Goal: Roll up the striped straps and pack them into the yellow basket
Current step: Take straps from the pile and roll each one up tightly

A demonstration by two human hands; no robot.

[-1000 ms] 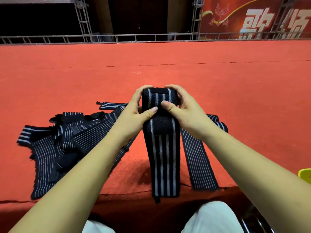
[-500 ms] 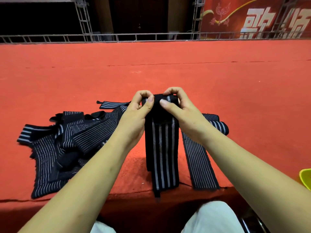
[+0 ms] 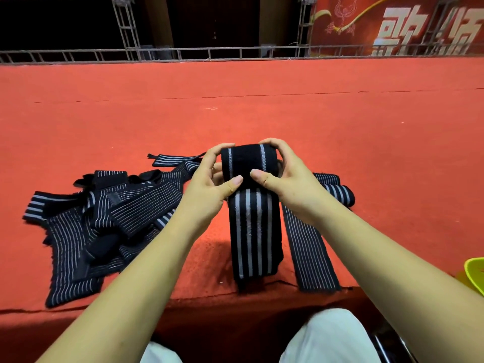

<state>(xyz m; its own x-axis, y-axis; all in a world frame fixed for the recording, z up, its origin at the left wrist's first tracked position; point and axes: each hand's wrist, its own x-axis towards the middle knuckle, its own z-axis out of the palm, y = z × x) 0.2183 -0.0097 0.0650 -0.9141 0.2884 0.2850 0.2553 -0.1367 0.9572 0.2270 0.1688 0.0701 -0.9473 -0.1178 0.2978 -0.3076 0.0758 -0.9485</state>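
Note:
A black strap with grey stripes lies lengthwise on the red carpeted platform, its far end wound into a roll. My left hand and my right hand hold that roll from either side, thumbs pressed on its near face. The loose tail runs toward me to the platform's front edge. Another flat strap lies just right of it. A heap of several unrolled striped straps is on the left. Only a corner of the yellow basket shows at the right edge.
The red carpet platform stretches far ahead to a metal truss rail and a red banner. Its front edge drops off just before my white-trousered knees.
The roll at the strap's far end has grown thicker as both hands turned it toward me. The loose tail has shortened slightly.

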